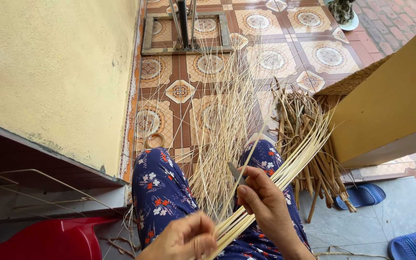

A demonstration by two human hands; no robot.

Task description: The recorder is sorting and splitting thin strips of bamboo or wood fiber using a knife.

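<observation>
Item 1. My left hand: closed around the near end of a bundle of pale split strips, low in the view, above my lap.

Item 2. My right hand: clenched on a small knife, blade up and pointing away from me, thumb pressed beside it. One thin strip runs past the blade, touching or nearly so; I cannot tell whether the edge is in the strip or only beside it.

Item 3. The bundle itself: long, flat, cream-coloured strips, held together at my left hand and fanning out up and to the right, over my right knee.

Item 4. Loose fine slivers: a spray of very thin strands spread across the patterned tiled floor between and beyond my knees.

Item 5. Heap of thicker, darker cane offcuts: on the floor to my right, against a yellow slab.

Item 6. Blue sandals: two, on the grey step at right. Red plastic stool at lower left; metal frame far ahead.

Step in hand, as I judge it: splitting or shaving a single strip drawn from the bundle. The next move calls for a steady blade angle, even tension from the left hand, and fingers clear of the edge.
</observation>
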